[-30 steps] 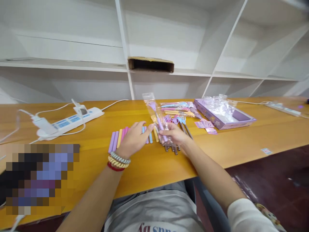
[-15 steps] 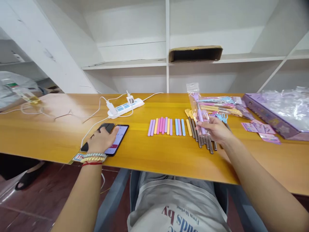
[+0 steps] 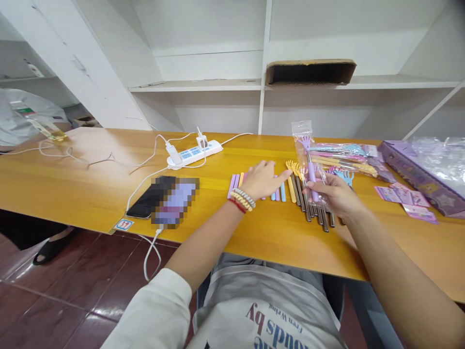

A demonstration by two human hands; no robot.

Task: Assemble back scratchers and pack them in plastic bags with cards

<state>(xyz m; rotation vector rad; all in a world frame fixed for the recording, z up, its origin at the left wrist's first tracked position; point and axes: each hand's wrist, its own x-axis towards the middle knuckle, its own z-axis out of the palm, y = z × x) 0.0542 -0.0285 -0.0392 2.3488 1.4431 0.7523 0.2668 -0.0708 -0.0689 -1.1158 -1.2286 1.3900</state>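
Note:
My right hand grips a purple back scratcher inside a clear plastic bag, its claw end pointing up. Beneath that hand lie several back scratchers with metal rods and yellow, blue and pink claws. My left hand hovers over or rests on the row of coloured handles, fingers spread, holding nothing I can see. Some handles are hidden under it. A yellow handle and a blue handle show to its right.
Two phones, one dark and one blurred out, lie at left near a white power strip with cables. Packed scratchers, pink cards and a purple box of clear bags are at right. A person's sleeve shows far left.
My left hand has left the phones and moved right to the row of handles. My right hand still holds the bagged scratcher. The view has shifted slightly.

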